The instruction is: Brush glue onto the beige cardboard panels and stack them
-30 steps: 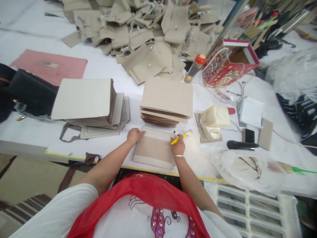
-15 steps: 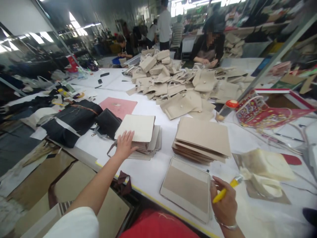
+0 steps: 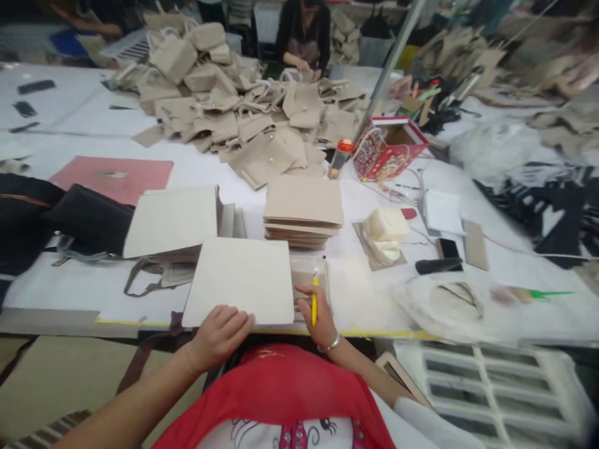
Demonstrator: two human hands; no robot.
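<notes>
My left hand (image 3: 219,333) grips the near edge of a pale card sheet (image 3: 241,289) held flat over the table's front edge. The sheet covers most of a beige panel (image 3: 309,279) lying beneath it. My right hand (image 3: 316,312) is closed round a yellow brush (image 3: 315,297) and rests at the sheet's right edge, on the panel. Left of the sheet stands the stack of pale cards (image 3: 173,221). Behind it is a stack of tan boards (image 3: 303,209).
A white glue block (image 3: 386,232) sits right of the tan boards, with a black phone (image 3: 448,248) and a patterned red box (image 3: 386,149) beyond. Beige bags (image 3: 243,106) are heaped at the back, where another person works. Black bags (image 3: 56,218) lie left.
My left hand has taken a card sheet from the left stack and brought it over the beige panel. The right hand with the brush has moved to the sheet's edge. The view dropped back down.
</notes>
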